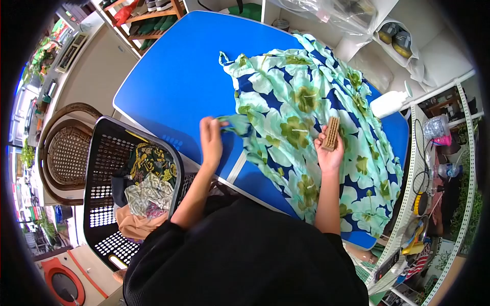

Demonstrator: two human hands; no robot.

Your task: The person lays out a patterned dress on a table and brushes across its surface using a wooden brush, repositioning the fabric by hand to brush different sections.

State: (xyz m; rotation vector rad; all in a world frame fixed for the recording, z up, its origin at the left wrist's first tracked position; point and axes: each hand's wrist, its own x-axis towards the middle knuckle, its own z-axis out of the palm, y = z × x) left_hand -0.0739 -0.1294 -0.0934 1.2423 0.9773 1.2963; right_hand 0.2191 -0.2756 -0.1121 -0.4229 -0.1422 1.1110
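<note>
A floral cloth (296, 130) in mint green, white, navy and olive lies spread and wrinkled over the right part of the blue table (173, 66). At its near left edge, my left hand (211, 145) pinches a narrow end of the fabric, lifting it slightly off the tabletop. My right hand (329, 155) is above the cloth with its palm up, fingers closed round a brown ridged block (332, 133). Whether that block is a brush cannot be made out. The fabric's underside and the far folds are hidden.
A black perforated laundry basket (95, 181) with crumpled clothes stands left of the table, near a rattan chair (69, 153). A white bottle (390, 103) is at the table's right edge. Shelves with shoes (153, 23) line the back; a white metal rack (462, 112) is at right.
</note>
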